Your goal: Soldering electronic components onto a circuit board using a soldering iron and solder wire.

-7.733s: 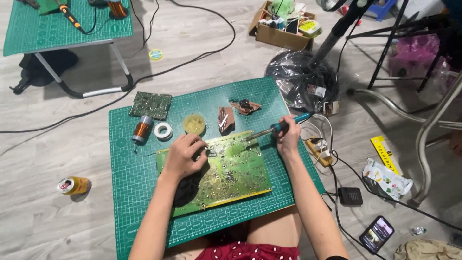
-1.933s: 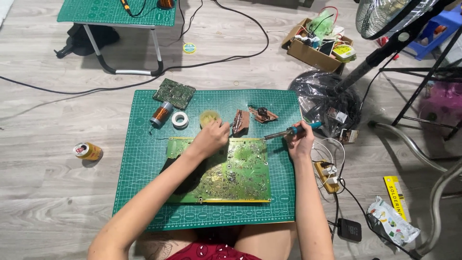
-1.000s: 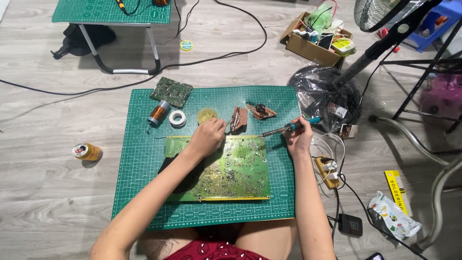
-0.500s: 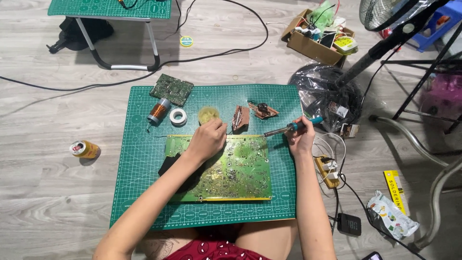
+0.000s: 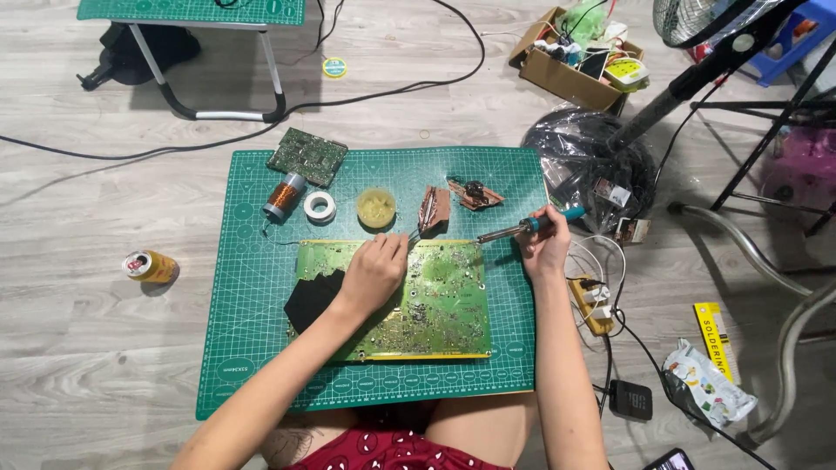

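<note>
A: Surface, room?
B: Grey wood-look floor (image 5: 104, 365), person sits on it. Green cutting mat (image 5: 252, 348) in front of them. Second mat on a low folding table (image 5: 200, 13) at the top edge, cut off. Black cables run across the floor. Cardboard box (image 5: 566, 74) of parts upper right, fan base in black plastic (image 5: 583, 165) beside the mat, drink can (image 5: 150, 265) lying left of the mat.

A: Main thing?
B: Green circuit board (image 5: 435, 305), flat at mat centre, long axis left to right. Soldering iron (image 5: 522, 228) lies about level, tip pointing left toward the board's top right corner, blue handle to the right.

A: Hands?
B: Right hand (image 5: 547, 248) closed round the iron's handle. Left hand (image 5: 374, 271) rests on the board's upper edge, fingers pinched on tweezers (image 5: 414, 231), tips pointing up and right.

A: Other mat items?
B: Copper coil (image 5: 283, 196), tape roll (image 5: 320, 206), yellow tub (image 5: 376, 207), small board (image 5: 306, 157), two brown scraps above.

A: Hidden?
B: Whether the tweezer tips hold anything, can't tell. Left forearm covers part of the board. Black patch at the board's left end, unclear what.
</note>
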